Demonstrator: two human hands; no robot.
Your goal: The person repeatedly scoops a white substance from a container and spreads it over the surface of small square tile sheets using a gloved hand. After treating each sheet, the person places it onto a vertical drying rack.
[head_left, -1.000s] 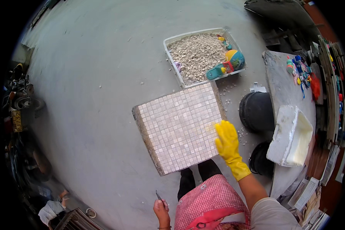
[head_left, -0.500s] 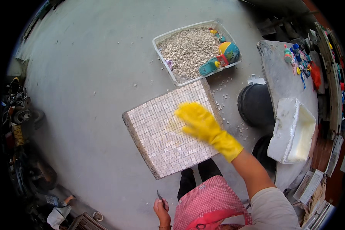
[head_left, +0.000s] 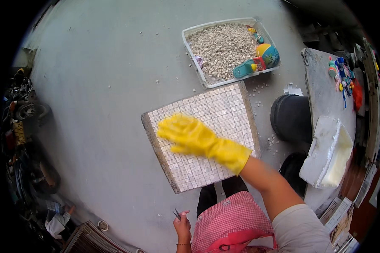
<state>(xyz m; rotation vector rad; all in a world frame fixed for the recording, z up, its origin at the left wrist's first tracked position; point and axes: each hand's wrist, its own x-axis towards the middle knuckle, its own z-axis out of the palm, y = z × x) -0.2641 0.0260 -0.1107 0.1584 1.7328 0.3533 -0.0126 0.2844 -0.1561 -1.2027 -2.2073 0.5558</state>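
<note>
A square board of small pale mosaic tiles (head_left: 223, 110), with rough brown edges on two sides, lies in front of me. My right hand (head_left: 188, 134), in a yellow rubber glove, reaches across its left part with fingers stretched flat. The glove is blurred by motion, and whether it touches the tiles I cannot tell. Down near my apron, off the board, my bare left hand (head_left: 183, 227) is closed round dark tweezers (head_left: 177, 215), whose two pointed tips stick out.
Beyond the board, a clear plastic bin (head_left: 193, 57) holds many small stone cubes, a ball and toys. Loose cubes are scattered on the floor. At right are a black bucket (head_left: 289, 116), a white foam box (head_left: 318, 154) and a table (head_left: 318, 80) with small colourful things. Motorbikes (head_left: 31, 111) stand at left.
My gloved right hand has swept left across the tiles, from the middle toward the board's left edge. The left hand still holds the tweezers. The whole view has shifted slightly.
</note>
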